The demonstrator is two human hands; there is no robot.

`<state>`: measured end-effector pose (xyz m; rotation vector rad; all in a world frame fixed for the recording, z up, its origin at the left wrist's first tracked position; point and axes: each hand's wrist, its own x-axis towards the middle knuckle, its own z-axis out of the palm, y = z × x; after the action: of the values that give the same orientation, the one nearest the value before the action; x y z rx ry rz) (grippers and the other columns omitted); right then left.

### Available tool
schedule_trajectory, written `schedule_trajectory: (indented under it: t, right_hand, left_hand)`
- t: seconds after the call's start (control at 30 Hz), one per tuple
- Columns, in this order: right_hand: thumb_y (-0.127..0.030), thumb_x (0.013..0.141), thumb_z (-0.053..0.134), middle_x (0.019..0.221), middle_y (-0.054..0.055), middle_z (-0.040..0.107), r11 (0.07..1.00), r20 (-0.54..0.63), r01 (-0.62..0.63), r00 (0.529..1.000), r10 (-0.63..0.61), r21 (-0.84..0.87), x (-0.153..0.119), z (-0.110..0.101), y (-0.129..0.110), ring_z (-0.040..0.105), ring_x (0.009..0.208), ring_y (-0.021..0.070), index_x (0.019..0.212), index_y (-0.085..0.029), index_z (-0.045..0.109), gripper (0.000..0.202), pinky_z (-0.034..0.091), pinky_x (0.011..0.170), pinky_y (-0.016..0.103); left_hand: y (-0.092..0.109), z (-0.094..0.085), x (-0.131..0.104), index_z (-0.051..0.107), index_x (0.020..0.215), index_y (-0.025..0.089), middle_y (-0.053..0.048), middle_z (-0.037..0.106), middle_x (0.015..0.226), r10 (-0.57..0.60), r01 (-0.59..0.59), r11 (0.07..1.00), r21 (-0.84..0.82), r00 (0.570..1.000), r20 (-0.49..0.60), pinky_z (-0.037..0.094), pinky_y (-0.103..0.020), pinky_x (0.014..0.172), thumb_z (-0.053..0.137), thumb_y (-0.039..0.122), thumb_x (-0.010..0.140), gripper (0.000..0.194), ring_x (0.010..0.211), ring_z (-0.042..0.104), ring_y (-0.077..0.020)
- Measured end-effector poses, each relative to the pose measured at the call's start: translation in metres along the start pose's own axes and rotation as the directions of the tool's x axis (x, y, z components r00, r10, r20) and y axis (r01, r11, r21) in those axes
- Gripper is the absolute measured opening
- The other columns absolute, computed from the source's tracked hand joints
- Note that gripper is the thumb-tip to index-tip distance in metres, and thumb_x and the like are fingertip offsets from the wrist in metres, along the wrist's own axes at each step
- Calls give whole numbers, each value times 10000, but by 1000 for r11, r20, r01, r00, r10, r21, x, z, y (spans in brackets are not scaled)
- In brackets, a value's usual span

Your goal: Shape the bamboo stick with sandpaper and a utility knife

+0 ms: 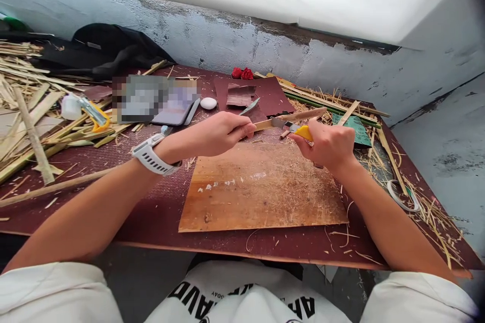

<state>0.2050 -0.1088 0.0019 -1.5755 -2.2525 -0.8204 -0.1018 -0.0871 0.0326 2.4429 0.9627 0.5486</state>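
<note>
My left hand [223,132], with a white watch on its wrist, pinches one end of a thin bamboo strip [264,124]. The strip reaches out to the right, past the blade of a yellow-handled utility knife [304,132]. My right hand [329,142] is closed round the knife handle. The metal blade points left and meets the strip between my two hands. Both hands are above the far edge of a wooden board [261,197], which carries white marks and fine shavings. Palm and lower fingers of my right hand are partly hidden.
Bamboo strips [34,136] and a second yellow tool [99,117] lie at the left, near a phone [176,106] and a white oval object [208,103]. Brown sandpaper [241,96], red flowers [242,73], green sandpaper [356,130] and a tape roll [403,196] lie behind and right.
</note>
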Motion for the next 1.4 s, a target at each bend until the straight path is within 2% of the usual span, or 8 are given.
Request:
schedule_trajectory:
  t: [0.13,0.27,0.67,0.8,0.93,1.17,1.3,1.4]
  right_hand:
    - [-772,987,326,542,54,575,999,-14,-35,999,35,-10,1,4,3,433,466,147,743,-180,624,707,141,542,308]
    - [-780,977,326,537,54,556,999,8,-53,999,53,-7,1,6,5,417,470,152,733,-192,605,695,145,545,316]
    - [-780,969,365,580,55,590,998,59,-60,996,60,-14,0,11,8,440,487,159,740,-202,600,665,146,563,326]
    - [-803,958,353,568,50,566,998,50,-58,997,59,-30,2,11,8,420,477,160,726,-209,589,681,154,557,330]
    - [-795,957,365,567,52,567,996,31,-74,997,75,-41,3,9,10,419,476,156,743,-195,602,679,149,556,324]
    - [-775,968,369,572,58,584,993,30,-87,996,89,-74,2,8,10,441,476,159,775,-183,627,674,149,561,321]
    - [-772,974,356,579,65,590,994,46,-103,993,105,-32,1,11,7,457,485,169,789,-185,633,674,156,566,321]
    - [-768,975,363,597,66,586,989,58,-146,988,146,0,1,17,17,463,498,175,812,-186,640,665,164,573,323]
  left_hand:
    - [7,4,1,657,906,165,-41,641,753,-51,49,999,-24,994,-94,382,-298,630,411,284,1047,307,634,529,-159]
    - [6,7,3,681,897,170,-14,565,651,-105,110,982,-151,994,40,340,-285,546,421,323,1054,341,570,480,-154]
    - [-3,2,4,665,829,176,-55,662,735,-1,5,999,38,997,-81,391,-315,632,465,210,999,265,631,559,-173]
    - [-5,4,3,685,848,176,-57,655,719,-13,14,1000,21,999,-46,381,-306,611,449,268,1042,320,632,573,-180]
    - [-3,12,1,700,962,151,-64,647,704,-10,46,984,170,979,-204,332,-303,597,437,285,1063,311,578,532,-176]
    - [2,23,2,713,997,143,-65,661,697,-44,101,972,212,964,-261,286,-302,570,439,325,1084,340,554,505,-167]
    - [-1,26,3,706,905,149,-51,686,728,-53,51,999,-19,984,-171,343,-281,579,442,269,1073,335,580,537,-155]
    - [-6,27,0,713,977,150,-64,693,747,-35,80,982,170,966,-255,306,-298,574,429,299,1088,340,584,539,-169]
